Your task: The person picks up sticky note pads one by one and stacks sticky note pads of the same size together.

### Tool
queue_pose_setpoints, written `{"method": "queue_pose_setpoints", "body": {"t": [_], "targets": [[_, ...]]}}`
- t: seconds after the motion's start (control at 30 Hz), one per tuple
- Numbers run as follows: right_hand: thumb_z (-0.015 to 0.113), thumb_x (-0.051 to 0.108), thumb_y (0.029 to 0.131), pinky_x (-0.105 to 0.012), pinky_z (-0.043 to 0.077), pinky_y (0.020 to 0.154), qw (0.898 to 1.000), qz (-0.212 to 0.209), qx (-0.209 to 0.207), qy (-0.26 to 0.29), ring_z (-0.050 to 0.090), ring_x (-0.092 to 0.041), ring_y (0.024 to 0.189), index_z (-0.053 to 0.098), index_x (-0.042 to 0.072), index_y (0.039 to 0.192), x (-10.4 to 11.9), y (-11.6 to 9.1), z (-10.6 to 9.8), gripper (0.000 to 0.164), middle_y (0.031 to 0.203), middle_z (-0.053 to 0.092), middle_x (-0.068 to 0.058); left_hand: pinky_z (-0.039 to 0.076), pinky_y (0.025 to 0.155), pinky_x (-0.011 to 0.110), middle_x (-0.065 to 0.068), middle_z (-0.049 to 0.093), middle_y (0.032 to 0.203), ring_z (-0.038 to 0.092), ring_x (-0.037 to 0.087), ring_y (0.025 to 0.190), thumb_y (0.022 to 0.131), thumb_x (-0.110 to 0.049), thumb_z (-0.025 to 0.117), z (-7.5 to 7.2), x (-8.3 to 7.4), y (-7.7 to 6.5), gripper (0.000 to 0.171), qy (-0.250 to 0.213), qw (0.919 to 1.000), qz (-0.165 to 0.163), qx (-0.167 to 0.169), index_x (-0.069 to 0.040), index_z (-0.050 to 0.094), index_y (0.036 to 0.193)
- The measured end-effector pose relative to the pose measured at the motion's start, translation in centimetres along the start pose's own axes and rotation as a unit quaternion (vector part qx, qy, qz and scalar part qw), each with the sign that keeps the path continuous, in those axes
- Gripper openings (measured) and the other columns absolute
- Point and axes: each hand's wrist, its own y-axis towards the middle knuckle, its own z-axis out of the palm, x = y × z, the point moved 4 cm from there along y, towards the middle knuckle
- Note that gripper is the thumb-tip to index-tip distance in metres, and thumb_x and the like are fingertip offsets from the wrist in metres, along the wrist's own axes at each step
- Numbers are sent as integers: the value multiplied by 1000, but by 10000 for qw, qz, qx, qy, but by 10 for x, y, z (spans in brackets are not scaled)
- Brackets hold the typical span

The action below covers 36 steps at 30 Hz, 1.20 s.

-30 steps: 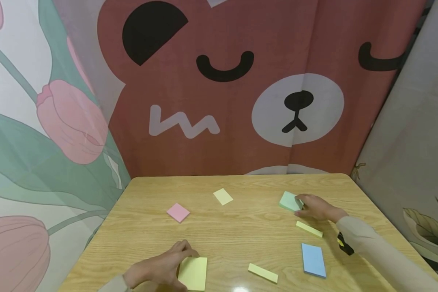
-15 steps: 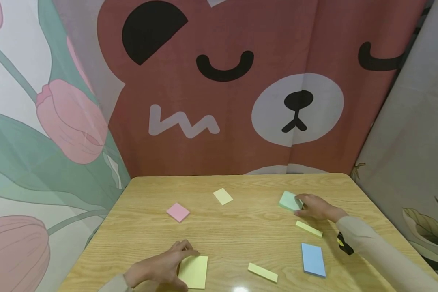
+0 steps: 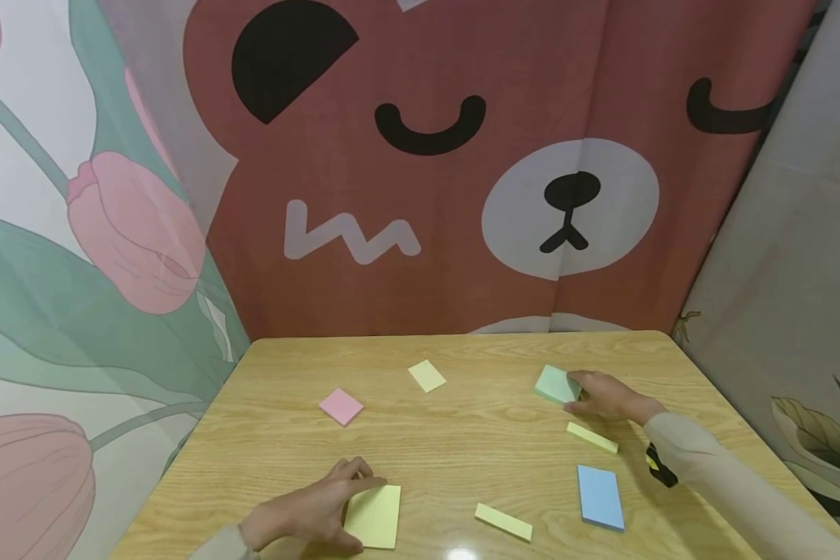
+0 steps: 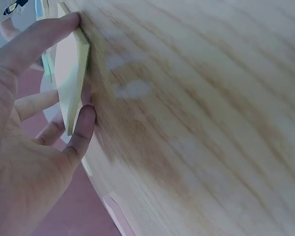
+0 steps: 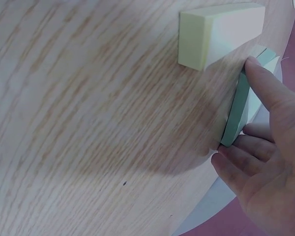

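My left hand holds a large yellow sticky note pad at the near left of the table. In the left wrist view the thumb and fingers span this pad at opposite edges, low over the wood. At the far right, my right hand grips a green sticky note pad. The right wrist view has the thumb on one edge of the green pad and fingertips at the opposite one. Just nearer than that hand lies a narrow yellow sticky note pad.
A blue pad lies at the near right, with a second narrow yellow pad to its left. Farther back are a pink pad and a small pale yellow one. A printed curtain hangs behind the wooden table.
The large yellow pad has slid slightly away from the person, along with my left hand. My right hand and the green pad stay almost where they were.
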Motion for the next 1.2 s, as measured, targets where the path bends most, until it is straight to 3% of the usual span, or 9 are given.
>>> {"method": "queue_pose_setpoints", "body": {"t": [0.23, 0.57, 0.67, 0.8, 0.97, 1.2], "targets": [[73, 32, 91, -48, 50, 79, 9999, -26, -58, -145, 60, -39, 104, 47, -19, 131, 2, -1, -1, 70, 122, 57, -32, 45, 90, 24, -5, 36, 122, 42, 9, 108, 77, -28, 87, -1, 1, 2, 82, -305, 9994, -114, 76, -3, 48, 144], [73, 30, 91, -38, 45, 69, 9999, -98, -46, 9, 57, -22, 84, 48, -19, 131, 0, -1, 0, 68, 109, 61, -20, 43, 92, 24, -4, 36, 120, 41, 10, 108, 74, -36, 86, -1, 9, 8, 90, -845, 9949, -518, 160, 0, 45, 146], [73, 31, 91, -39, 46, 70, 10000, -72, -36, 14, 57, -23, 86, 48, -19, 131, 0, -1, 0, 68, 110, 61, -22, 45, 88, 24, -1, 38, 119, 42, 9, 104, 85, -35, 75, -1, 12, 11, 76, -1049, 9934, -456, 84, 4, 47, 143], [72, 32, 91, -44, 48, 75, 9999, -76, -50, -44, 60, -31, 94, 47, -19, 132, -1, -2, 0, 69, 117, 59, -28, 47, 82, 22, 2, 45, 116, 45, 6, 96, 103, -17, 53, -1, 15, 18, 43, -1145, 9931, -227, -110, 8, 51, 137], [71, 33, 92, -53, 49, 85, 9998, -84, -71, -172, 56, -45, 111, 47, -19, 133, -3, -2, 1, 70, 127, 53, -36, 49, 85, 22, 2, 52, 111, 50, 7, 99, 102, 3, 46, -3, 16, 25, 29, -860, 9955, -203, -353, 7, 59, 128], [71, 32, 93, -56, 48, 89, 9998, -74, -88, -168, 54, -48, 114, 47, -19, 133, -2, -2, 2, 70, 129, 51, -37, 52, 79, 25, 3, 60, 101, 58, 12, 94, 96, 10, 53, -7, 15, 27, 23, -134, 9955, -135, -925, 1, 70, 109]]}}
